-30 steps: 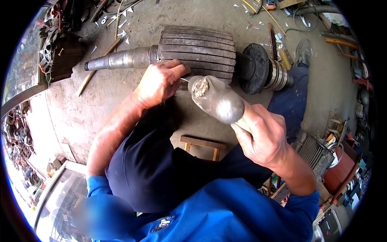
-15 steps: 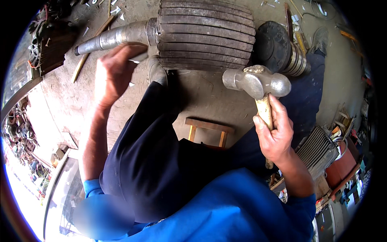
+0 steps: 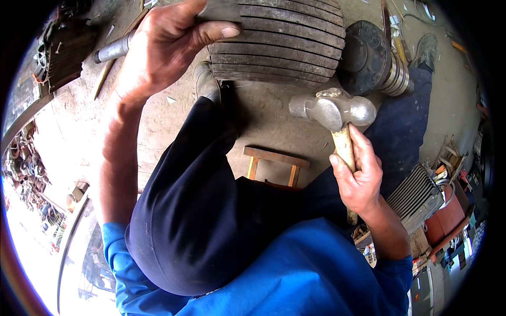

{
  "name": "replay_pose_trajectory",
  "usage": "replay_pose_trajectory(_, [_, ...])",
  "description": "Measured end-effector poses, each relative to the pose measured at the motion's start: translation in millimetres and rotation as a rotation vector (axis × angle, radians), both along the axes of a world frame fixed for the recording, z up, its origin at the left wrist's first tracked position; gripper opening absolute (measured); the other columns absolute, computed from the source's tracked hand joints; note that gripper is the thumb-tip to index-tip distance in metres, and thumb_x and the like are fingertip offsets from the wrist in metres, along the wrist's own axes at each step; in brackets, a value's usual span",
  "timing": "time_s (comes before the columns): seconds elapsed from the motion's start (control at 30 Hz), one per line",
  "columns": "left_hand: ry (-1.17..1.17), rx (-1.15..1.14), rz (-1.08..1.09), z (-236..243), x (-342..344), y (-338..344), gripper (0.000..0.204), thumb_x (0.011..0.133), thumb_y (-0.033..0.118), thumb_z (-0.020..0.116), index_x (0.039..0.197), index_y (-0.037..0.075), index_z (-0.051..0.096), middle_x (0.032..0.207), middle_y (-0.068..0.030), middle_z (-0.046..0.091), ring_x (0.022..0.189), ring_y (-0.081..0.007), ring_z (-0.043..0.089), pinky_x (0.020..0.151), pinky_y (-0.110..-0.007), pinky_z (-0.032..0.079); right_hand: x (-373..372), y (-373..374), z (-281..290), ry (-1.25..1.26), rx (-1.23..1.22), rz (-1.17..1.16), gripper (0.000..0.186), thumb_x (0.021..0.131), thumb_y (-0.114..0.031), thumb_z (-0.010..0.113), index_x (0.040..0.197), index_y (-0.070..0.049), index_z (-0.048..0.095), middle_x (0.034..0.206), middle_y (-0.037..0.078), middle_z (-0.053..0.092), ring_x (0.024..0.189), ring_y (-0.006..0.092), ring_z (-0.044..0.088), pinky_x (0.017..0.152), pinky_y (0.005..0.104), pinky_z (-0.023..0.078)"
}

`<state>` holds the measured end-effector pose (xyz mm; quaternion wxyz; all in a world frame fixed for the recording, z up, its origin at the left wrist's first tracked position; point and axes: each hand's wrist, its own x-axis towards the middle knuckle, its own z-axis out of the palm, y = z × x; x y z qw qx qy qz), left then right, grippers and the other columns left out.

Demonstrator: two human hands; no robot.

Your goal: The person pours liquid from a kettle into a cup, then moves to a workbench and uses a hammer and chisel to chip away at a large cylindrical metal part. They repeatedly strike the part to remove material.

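Note:
Raised at the top left, my left hand [image 3: 166, 52] pinches a thin grey flat piece [image 3: 221, 10] between thumb and fingers, in front of the near end of a slotted rotor core [image 3: 284, 50]. What that piece is made of I cannot make out. The core lies on its side, its steel shaft [image 3: 113, 51] sticking out to the left, partly behind my hand. Lower right, my right hand [image 3: 361, 181] grips the wooden handle of a ball-peen hammer [image 3: 333, 111]. The hammer's metal head is up in the air, just below the core and touching nothing.
Right of the core stands a dark round flange with metal rings [image 3: 392, 81]. A low wooden stool [image 3: 276, 157] sits between my legs. Sticks and paper scraps lie on the floor. Finned grey housing [image 3: 414, 195] and a reddish-brown box [image 3: 443, 224] are at the right.
My left hand has moved up and toward the right, away from beside the shaft, carrying the thin piece over the core's end. The right hand and hammer have hardly moved.

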<state>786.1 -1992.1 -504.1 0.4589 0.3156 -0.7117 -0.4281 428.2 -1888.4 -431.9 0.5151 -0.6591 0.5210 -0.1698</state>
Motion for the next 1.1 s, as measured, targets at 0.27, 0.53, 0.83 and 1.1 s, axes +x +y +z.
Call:
replay_pose_trajectory(0.27, [-0.351, 0.201, 0.076, 34, 8, 14, 0.02, 0.094, 0.012, 0.068, 0.113, 0.005, 0.072, 0.101, -0.0083, 0.076, 0.097, -0.0183, 0.072, 0.086, -0.029, 0.057, -3, -3, 1, -0.011, -0.034, 0.008, 0.051, 0.089, 0.005, 0.069, 0.136, 0.011, 0.051, 0.102, 0.016, 0.068, 0.079, 0.014, 0.065, 0.071, 0.0272, 0.054])
replay_pose_trajectory(0.53, [-0.448, 0.044, 0.211, 32, 8, 5, 0.022, 0.093, 0.02, 0.071, 0.106, 0.003, 0.071, 0.086, -0.0104, 0.073, 0.081, -0.0215, 0.072, 0.072, -0.033, 0.057, 22, -58, 54, -0.017, -0.216, 0.137, 0.061, 0.093, 0.007, 0.063, 0.147, 0.008, 0.035, 0.11, 0.018, 0.066, 0.084, 0.0135, 0.063, 0.073, 0.0248, 0.052])
replay_pose_trajectory(0.83, [-0.427, -0.009, 0.229, 19, -7, 27, 0.023, 0.091, 0.021, 0.072, 0.1, 0.001, 0.065, 0.081, -0.0177, 0.067, 0.075, -0.0363, 0.068, 0.066, -0.044, 0.054, 70, -98, 82, -0.052, -0.506, 0.396, 0.054, 0.092, 0.0, 0.069, 0.141, 0.009, 0.047, 0.118, 0.021, 0.066, 0.097, 0.021, 0.068, 0.084, 0.0306, 0.054])
replay_pose_trajectory(1.1, [-0.424, 0.06, 0.196, 4, -2, 29, 0.021, 0.09, 0.018, 0.072, 0.098, 0.001, 0.065, 0.085, -0.0183, 0.067, 0.081, -0.0407, 0.067, 0.069, -0.047, 0.053, 88, -105, 57, -0.099, -0.676, 0.382, 0.056, 0.079, 0.006, 0.075, 0.132, 0.006, 0.057, 0.094, 0.021, 0.068, 0.072, 0.0313, 0.07, 0.063, 0.0362, 0.056])
